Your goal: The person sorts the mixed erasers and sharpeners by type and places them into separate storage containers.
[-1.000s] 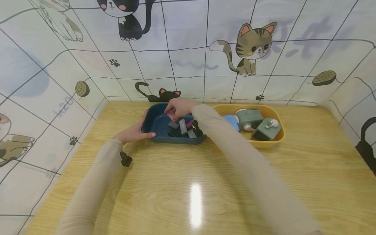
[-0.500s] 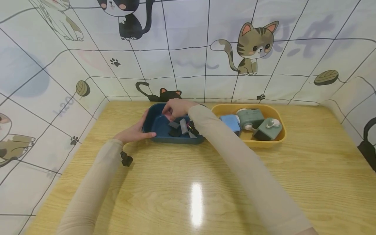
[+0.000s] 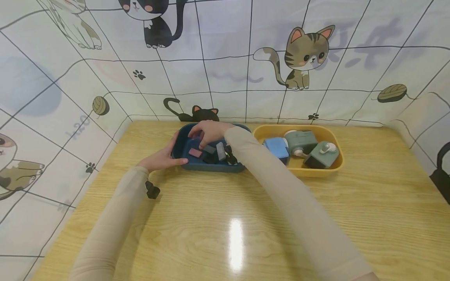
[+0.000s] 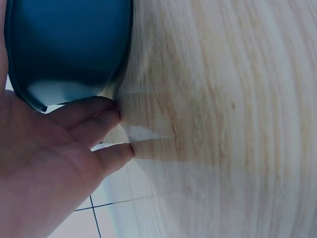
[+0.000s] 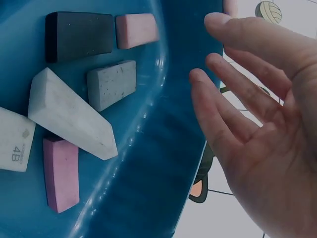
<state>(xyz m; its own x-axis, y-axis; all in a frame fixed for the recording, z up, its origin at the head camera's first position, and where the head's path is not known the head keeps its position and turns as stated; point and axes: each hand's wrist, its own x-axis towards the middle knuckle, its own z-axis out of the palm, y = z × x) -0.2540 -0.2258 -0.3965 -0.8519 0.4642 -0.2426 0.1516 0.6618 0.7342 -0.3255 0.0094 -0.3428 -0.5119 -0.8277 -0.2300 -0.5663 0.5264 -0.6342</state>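
Note:
A dark blue tray (image 3: 211, 168) holds several erasers. In the right wrist view lie a pale pink eraser (image 5: 136, 30), a black eraser (image 5: 81, 37), a speckled grey eraser (image 5: 114, 84), a slanted white eraser (image 5: 72, 116), a darker pink eraser (image 5: 62, 176) and a white eraser marked 4B (image 5: 15, 141). My right hand (image 3: 211, 130) is over the tray's back part, fingers spread, holding nothing. My left hand (image 3: 159, 158) rests against the tray's left end with straight fingers, thumb along the front rim.
Right beside the blue tray stands a yellow tray (image 3: 299, 171). It holds a blue block-like thing (image 3: 276, 147) and two grey-green blocky things, one of them (image 3: 321, 155) with a white knob. A cat-print sheet (image 3: 225, 78) rises behind the wooden table (image 3: 197, 218).
My right hand has let go of the pale pink eraser, which now lies at the tray's left front. Its fingers have spread. The left hand keeps its place.

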